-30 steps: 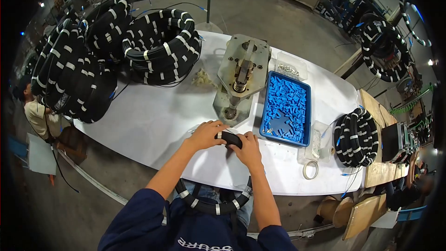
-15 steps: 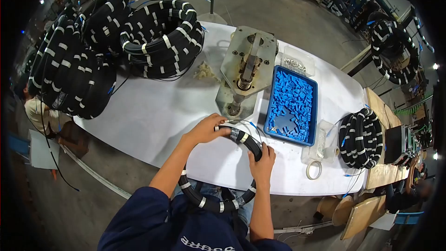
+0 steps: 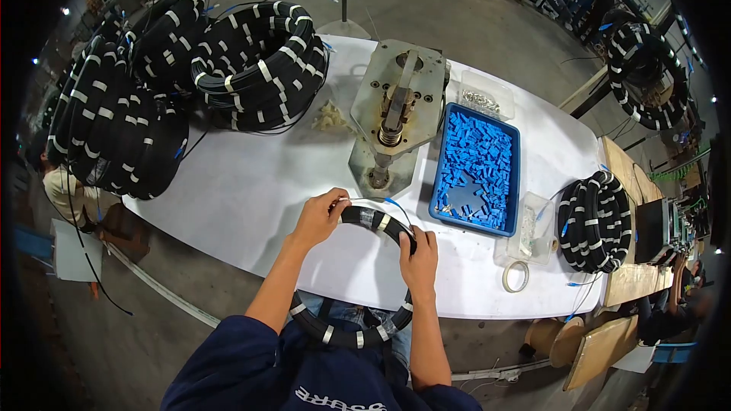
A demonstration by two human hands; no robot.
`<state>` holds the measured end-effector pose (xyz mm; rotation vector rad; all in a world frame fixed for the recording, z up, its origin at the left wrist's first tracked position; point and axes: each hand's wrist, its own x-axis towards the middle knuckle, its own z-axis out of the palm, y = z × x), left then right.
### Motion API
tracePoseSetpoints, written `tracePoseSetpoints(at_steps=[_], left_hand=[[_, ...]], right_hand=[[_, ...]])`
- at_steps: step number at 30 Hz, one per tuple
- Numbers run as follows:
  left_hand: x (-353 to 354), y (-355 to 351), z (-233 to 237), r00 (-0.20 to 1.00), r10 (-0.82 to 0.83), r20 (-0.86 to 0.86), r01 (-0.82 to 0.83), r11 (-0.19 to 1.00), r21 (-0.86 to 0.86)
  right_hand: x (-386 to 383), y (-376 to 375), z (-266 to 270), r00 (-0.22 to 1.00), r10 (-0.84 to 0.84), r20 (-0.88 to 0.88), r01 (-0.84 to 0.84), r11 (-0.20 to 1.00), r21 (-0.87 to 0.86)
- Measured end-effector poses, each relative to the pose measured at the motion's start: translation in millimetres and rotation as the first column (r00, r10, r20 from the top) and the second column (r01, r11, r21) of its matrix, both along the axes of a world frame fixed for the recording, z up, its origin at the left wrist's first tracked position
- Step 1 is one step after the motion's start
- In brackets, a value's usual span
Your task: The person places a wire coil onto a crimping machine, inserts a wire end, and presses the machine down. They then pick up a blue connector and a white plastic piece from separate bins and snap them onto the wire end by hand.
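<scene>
A black cable coil [image 3: 327,332], bound with white tape bands, rests against my lap and over the table's near edge. My left hand [image 3: 318,219] is closed at the coil's upper left, thumb and fingertips pinched on the thin loose cable end. This end runs right across the top of the coil and carries a blue sleeve [image 3: 391,202]. On the coil's right side, my right hand [image 3: 419,255] is closed round the coil, with the loose cable passing by its fingertips. Just beyond the hands stands a metal press [image 3: 392,118].
A blue tray [image 3: 434,202] of small blue parts stands right of the press. Nearby are clear boxes [image 3: 538,247] and a tape roll [image 3: 515,276]. Large coil stacks [image 3: 263,68] fill the left back; another coil stack [image 3: 595,224] stands right. A co-worker [image 3: 65,186] is at far left.
My left hand has shifted left and now pinches the loose cable end, away from the coil's taped top. The right hand and coil have moved slightly left with the view.
</scene>
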<state>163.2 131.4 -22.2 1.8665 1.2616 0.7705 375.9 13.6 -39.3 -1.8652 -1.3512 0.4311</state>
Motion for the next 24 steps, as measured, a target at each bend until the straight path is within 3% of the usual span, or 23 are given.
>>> tracePoseSetpoints(at_steps=[2, 4, 6, 8, 10, 12, 16, 17, 19, 21, 22, 24], left_hand=[[-7, -4, -1, 0.998, -0.009, -0.062, 0.009, 1.0, 0.002], [-10, -2, -9, 0.994, 0.018, 0.109, -0.026, 0.997, 0.075], [-10, -1, -6, 0.997, 0.015, 0.078, -0.019, 0.998, 0.061], [-11, 3, -9, 0.999, 0.011, 0.048, -0.014, 0.999, 0.047], [-11, 7, -21, 0.97, 0.015, 0.244, -0.025, 0.999, 0.039], [-11, 9, -27, 0.966, 0.012, 0.258, -0.014, 1.0, 0.005], [-3, 17, -24, 0.962, 0.003, 0.274, 0.003, 1.0, -0.022], [-2, 19, -23, 0.962, 0.002, 0.275, 0.004, 1.0, -0.021], [1, 20, -17, 0.992, -0.05, 0.118, 0.048, 0.999, 0.02], [9, 19, -15, 0.998, -0.051, 0.044, 0.049, 0.998, 0.048], [13, 19, -14, 0.999, -0.046, -0.029, 0.048, 0.996, 0.075], [17, 22, -15, 1.0, -0.021, -0.023, 0.023, 0.997, 0.073]], right_hand=[[-5, 14, -3, 1.0, -0.003, 0.016, 0.004, 1.0, -0.005], [-9, 35, -1, 0.973, 0.034, 0.229, -0.071, 0.986, 0.152], [-12, 53, 1, 0.949, -0.012, 0.315, -0.049, 0.982, 0.184], [-11, 67, -1, 0.989, 0.144, -0.041, -0.143, 0.989, 0.044], [-8, 77, -1, 0.985, 0.172, -0.006, -0.17, 0.978, 0.121], [0, 81, -2, 0.939, 0.322, -0.119, -0.322, 0.947, 0.014], [2, 83, -4, 0.901, 0.345, -0.263, -0.347, 0.937, 0.043], [-1, 81, -2, 0.931, 0.3, -0.208, -0.312, 0.95, -0.026], [-4, 77, -3, 0.957, 0.251, -0.147, -0.266, 0.96, -0.091], [-8, 75, -7, 0.994, 0.079, 0.077, -0.085, 0.993, 0.079], [-10, 73, -7, 0.994, 0.079, 0.079, -0.085, 0.993, 0.079], [-11, 67, -5, 0.971, -0.008, 0.241, -0.031, 0.987, 0.157]])
